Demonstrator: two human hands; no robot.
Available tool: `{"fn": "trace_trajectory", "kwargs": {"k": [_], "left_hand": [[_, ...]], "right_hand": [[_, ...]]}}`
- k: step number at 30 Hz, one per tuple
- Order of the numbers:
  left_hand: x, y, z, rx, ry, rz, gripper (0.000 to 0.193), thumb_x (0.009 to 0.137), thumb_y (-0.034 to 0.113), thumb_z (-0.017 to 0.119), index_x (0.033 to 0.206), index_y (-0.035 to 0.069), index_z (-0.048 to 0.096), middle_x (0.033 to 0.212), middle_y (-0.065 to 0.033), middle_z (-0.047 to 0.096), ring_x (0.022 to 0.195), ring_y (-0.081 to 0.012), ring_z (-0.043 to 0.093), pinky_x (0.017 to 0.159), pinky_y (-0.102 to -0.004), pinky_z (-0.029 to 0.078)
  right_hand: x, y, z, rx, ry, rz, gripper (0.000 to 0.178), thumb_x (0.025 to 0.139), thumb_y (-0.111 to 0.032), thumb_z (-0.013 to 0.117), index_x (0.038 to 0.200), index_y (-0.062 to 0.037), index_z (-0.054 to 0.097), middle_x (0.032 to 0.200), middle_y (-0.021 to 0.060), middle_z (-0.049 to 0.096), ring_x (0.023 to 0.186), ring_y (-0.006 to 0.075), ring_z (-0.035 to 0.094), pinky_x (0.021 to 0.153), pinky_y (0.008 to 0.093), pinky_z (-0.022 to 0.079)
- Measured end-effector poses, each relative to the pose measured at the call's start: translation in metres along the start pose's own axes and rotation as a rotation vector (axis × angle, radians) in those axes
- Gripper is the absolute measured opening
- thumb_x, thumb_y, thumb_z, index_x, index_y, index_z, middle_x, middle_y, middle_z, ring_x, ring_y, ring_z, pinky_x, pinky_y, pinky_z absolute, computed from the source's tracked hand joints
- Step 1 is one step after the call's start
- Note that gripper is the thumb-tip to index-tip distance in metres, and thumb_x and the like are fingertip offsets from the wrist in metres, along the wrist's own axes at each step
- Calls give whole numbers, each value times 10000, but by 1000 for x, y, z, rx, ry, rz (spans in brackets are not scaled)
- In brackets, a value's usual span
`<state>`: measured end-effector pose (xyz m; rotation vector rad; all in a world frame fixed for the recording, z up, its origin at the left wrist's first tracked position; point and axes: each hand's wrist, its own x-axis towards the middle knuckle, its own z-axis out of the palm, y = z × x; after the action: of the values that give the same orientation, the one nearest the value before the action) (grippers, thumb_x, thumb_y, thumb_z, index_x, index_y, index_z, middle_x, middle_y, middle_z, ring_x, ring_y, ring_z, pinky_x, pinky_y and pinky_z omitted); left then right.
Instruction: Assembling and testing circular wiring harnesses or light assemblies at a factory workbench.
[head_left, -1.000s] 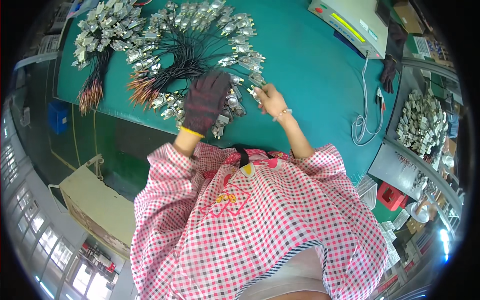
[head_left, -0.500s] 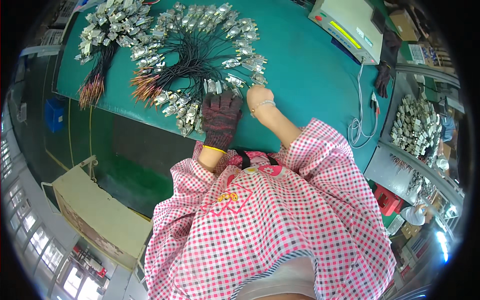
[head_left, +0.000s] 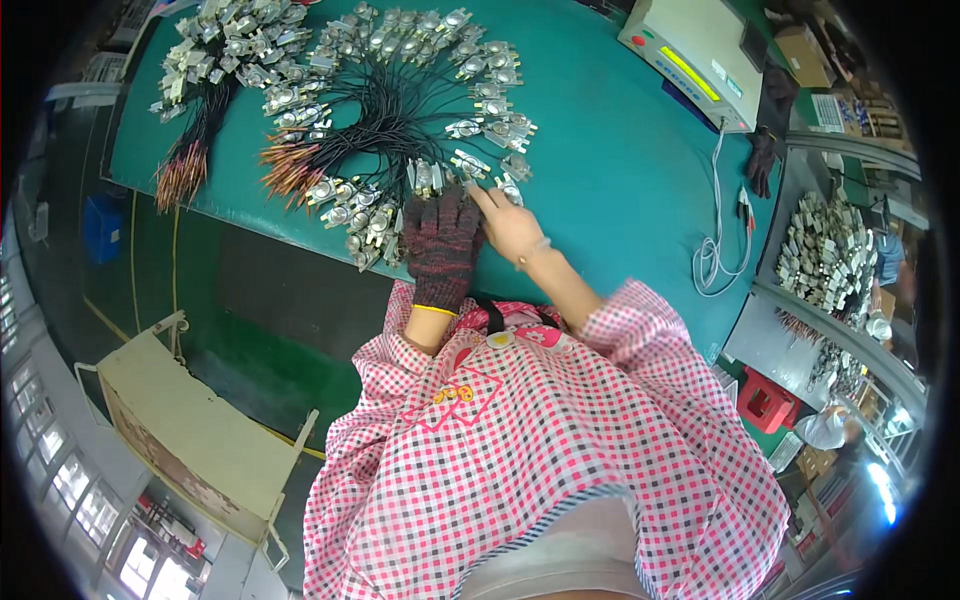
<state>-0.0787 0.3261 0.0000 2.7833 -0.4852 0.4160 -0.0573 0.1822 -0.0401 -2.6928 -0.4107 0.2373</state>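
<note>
My left hand (head_left: pixel 441 236) wears a dark knitted glove and lies flat on the green table (head_left: pixel 620 170), fingers resting on small metal parts with black wires (head_left: pixel 400 110). These wired parts fan out in a ring, their copper ends (head_left: pixel 290 170) bunched at the left. My bare right hand (head_left: pixel 508 222) sits just right of the glove, its fingers pinching one metal part (head_left: pixel 470 165) at the ring's near edge. A second bundle of the same wired parts (head_left: pixel 215 60) lies further left.
A beige box-shaped instrument (head_left: pixel 690 55) stands at the far right of the table, with white leads (head_left: pixel 715 250) trailing toward the edge. A dark glove (head_left: pixel 765 150) hangs beside it. A side shelf holds more metal parts (head_left: pixel 825 250). A cardboard box (head_left: pixel 190 430) sits on the floor at the left.
Both hands have slid along the near edge of the ring of parts, and the right hand has come in close beside the gloved left hand.
</note>
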Motion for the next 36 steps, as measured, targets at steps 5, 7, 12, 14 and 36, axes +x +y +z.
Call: {"fn": "trace_trajectory", "kwargs": {"k": [5, 7, 12, 14, 36], "left_hand": [[0, 0, -4, -6, -42, -3, 542, 600, 239, 682, 1117, 147, 549, 1149, -52, 518, 1002, -250, 502, 953, -491, 344], [-2, -3, -7, -6, -55, -9, 535, 605, 244, 683, 1113, 146, 548, 1143, -52, 521, 1003, -250, 504, 953, -493, 342], [-5, -8, -9, -40, -32, 10, 509, 626, 275, 678, 1096, 136, 541, 1128, -61, 526, 990, -254, 505, 945, -509, 339], [-5, -7, -7, -31, -60, -22, 521, 630, 282, 673, 1111, 133, 539, 1125, -64, 526, 982, -256, 504, 940, -509, 341], [-6, 1, -7, 48, -153, -236, 570, 678, 285, 619, 1222, 169, 493, 1181, -58, 499, 1001, -264, 489, 797, -482, 368]], "right_hand": [[39, 1, -10, -17, -252, -88, 354, 775, -67, 497, 1123, -122, 464, 917, 167, 607, 788, 340, 630, 648, 439, 507], [47, 12, -24, -14, -314, -78, 278, 767, -82, 513, 1036, -132, 468, 861, 146, 627, 784, 326, 635, 627, 442, 498], [73, 32, -43, -183, -408, -216, 309, 776, -140, 574, 1066, -132, 468, 894, 111, 644, 793, 304, 640, 618, 432, 499], [78, 19, -45, -253, -489, -239, 272, 803, -172, 539, 1059, -124, 462, 831, 77, 659, 786, 282, 645, 603, 407, 501], [53, 12, -11, -320, -90, -62, 253, 812, -194, 536, 1043, -116, 467, 763, 107, 622, 608, 269, 637, 516, 409, 490]]}}
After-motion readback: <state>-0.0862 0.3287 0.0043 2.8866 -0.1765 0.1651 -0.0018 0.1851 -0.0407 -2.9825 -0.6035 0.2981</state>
